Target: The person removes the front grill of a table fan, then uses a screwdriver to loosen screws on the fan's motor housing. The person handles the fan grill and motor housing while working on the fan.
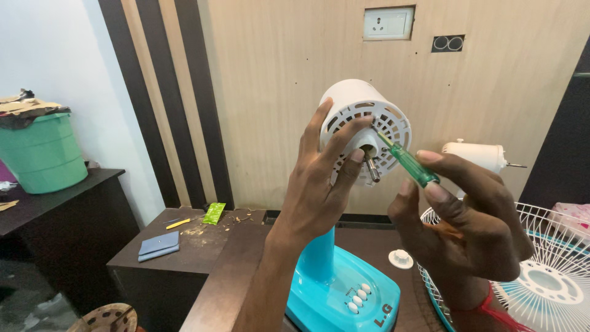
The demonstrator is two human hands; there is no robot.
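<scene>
Green plastic bucket (42, 150), cardboard scraps on top, on the dark cabinet (61, 190) at left. Low brown side table (196, 246): blue-grey wallet (158, 245) near its front left corner, green sachet (214, 213) and yellow pencil (177, 223) toward the back edge. White wall socket (388, 23) on the wood panel. White wire fan guard (553, 270) at lower right; small white knob (401, 258) just beside it.

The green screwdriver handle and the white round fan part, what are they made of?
The screwdriver handle looks like clear green plastic: light shines through it. Its thin tip looks like metal, though it is small. The white motor housing seems to be matte moulded plastic, with neat slots cut in its face. The short shaft poking out looks like grey metal.
</scene>
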